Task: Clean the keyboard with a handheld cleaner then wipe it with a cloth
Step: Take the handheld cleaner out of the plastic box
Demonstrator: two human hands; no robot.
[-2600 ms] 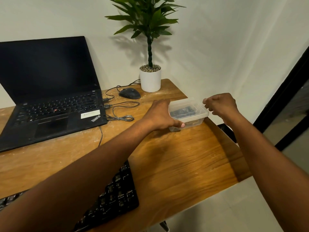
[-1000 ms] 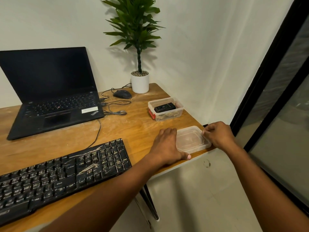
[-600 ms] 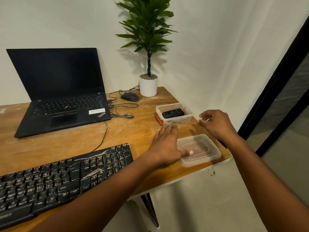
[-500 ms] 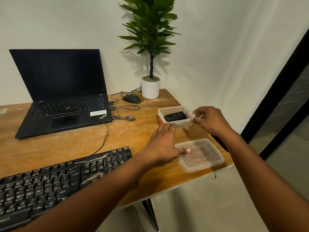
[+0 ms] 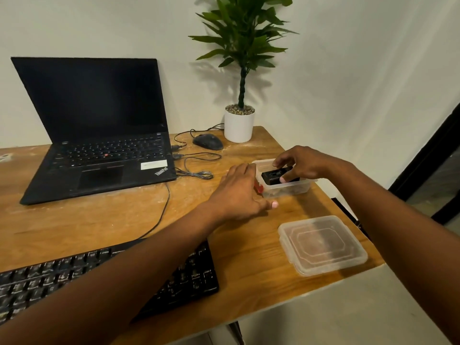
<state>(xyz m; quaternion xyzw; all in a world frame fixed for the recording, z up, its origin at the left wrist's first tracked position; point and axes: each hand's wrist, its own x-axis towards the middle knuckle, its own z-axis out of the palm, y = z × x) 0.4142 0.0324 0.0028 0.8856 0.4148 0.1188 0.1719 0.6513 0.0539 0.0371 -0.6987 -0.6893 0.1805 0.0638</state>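
A black external keyboard (image 5: 49,280) lies at the desk's near left, partly hidden by my left forearm. A clear plastic container (image 5: 288,189) stands near the right edge, holding a black handheld cleaner (image 5: 272,176). My right hand (image 5: 302,164) reaches into the container with its fingers closed around the cleaner. My left hand (image 5: 239,192) rests flat against the container's left side, fingers spread. The container's clear lid (image 5: 322,244) lies on the desk nearer to me. No cloth is visible.
An open black laptop (image 5: 99,135) stands at the back left, with cables (image 5: 196,170) and a black mouse (image 5: 207,141) beside it. A potted plant (image 5: 240,120) stands at the back. The desk's right edge (image 5: 348,207) runs close to the container.
The lid came off the container and was set down on the desk near the front edge. Both hands then moved back to the container; my right hand now grips the cleaner inside.
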